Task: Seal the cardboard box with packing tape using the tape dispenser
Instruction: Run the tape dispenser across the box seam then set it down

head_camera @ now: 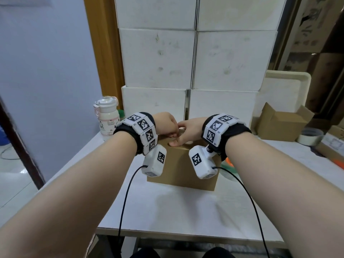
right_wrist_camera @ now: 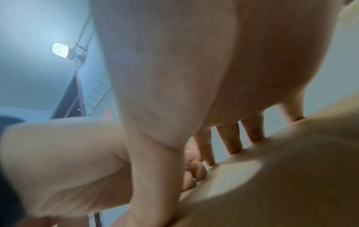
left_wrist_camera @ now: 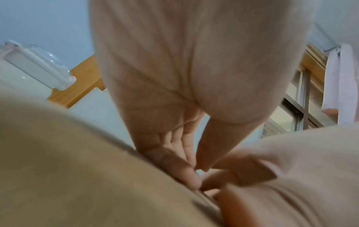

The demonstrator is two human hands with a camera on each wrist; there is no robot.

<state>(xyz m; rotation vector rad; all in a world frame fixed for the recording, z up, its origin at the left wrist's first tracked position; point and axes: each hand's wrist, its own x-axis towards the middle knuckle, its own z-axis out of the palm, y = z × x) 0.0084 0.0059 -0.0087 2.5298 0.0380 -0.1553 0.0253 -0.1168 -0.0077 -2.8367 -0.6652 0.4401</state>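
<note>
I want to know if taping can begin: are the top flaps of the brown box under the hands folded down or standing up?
Folded down, it seems: both hands lie on the flat top of the cardboard box, no flap rising.

**Few legible marks: only the wristband tags**

From my remote station, the only text I can read sits on the right wristband [head_camera: 214, 127]. Small black codes "R1", "R2" and "R3" are printed beside its square black-and-white markers. The left wristband [head_camera: 144, 128] carries similar small codes next to its markers, but I cannot make out the letters with confidence. The bottle [head_camera: 108, 118] has a small printed line under a cartoon figure, too fine to read. Dark characters on the cardboard [head_camera: 312, 25] at upper right are illegible. Both wrist views show no text.
</note>
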